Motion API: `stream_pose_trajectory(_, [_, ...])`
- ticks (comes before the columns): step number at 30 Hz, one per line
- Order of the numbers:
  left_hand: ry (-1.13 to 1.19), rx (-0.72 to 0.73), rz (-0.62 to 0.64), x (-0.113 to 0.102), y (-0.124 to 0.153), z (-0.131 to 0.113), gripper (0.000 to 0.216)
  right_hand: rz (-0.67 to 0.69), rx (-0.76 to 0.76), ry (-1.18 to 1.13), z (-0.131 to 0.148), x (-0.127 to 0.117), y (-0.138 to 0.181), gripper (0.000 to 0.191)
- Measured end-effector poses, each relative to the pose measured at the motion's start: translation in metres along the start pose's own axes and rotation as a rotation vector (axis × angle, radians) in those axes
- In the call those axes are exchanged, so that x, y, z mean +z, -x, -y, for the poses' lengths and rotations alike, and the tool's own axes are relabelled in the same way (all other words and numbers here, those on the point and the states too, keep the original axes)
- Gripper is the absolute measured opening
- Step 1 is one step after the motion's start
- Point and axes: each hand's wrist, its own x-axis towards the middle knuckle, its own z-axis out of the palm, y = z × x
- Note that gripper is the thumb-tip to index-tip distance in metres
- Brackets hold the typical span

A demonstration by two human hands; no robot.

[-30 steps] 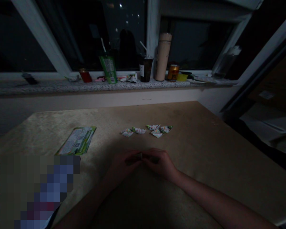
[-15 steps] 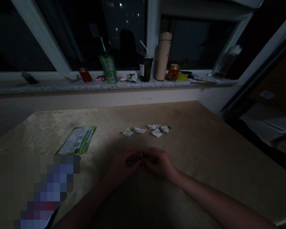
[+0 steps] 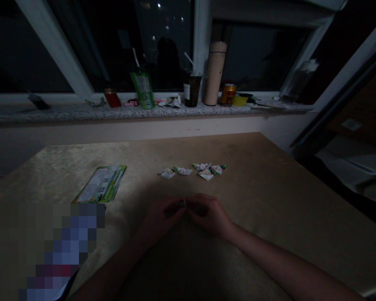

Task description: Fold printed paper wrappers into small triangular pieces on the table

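Above the front middle of the table, my left hand (image 3: 159, 215) and my right hand (image 3: 212, 213) meet at their fingertips. Both are closed in a pinch on a small piece of paper (image 3: 184, 203), of which only a thin pale edge shows; the fingers and the dark hide the rest. Just beyond the hands lie several small folded paper pieces, white with green and coloured print. Two of them, a left one (image 3: 167, 173) and its neighbour (image 3: 183, 171), sit end to end. Another group (image 3: 207, 174) lies close together to the right.
Printed green-and-white sheets (image 3: 102, 184) lie at left on the table (image 3: 269, 200), above a pixelated area. Along the windowsill (image 3: 90, 113) stand a green cup (image 3: 143, 90), a dark cup with a straw (image 3: 191, 92), a tall pink flask (image 3: 215, 73) and a gold can (image 3: 228, 95).
The joined fingertips and the pale paper edge have shifted very slightly left. Both hands keep their pinch, and the folded pieces stay where they were.
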Motion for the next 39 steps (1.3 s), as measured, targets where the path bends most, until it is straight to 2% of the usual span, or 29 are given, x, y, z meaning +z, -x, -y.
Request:
stream_pose_trajectory(29, [-0.059,0.037,0.010,-0.0017,0.0003,-0.0024,0.024,-0.016,0.021,-0.022,0.0002,0.0015,0.0009,0.035])
stream_pose_trajectory(39, [-0.049,0.060,0.021,-0.0009,-0.0007,0.0019,0.023,-0.028,0.026,-0.033,-0.0029,0.0025,0.0005,0.031])
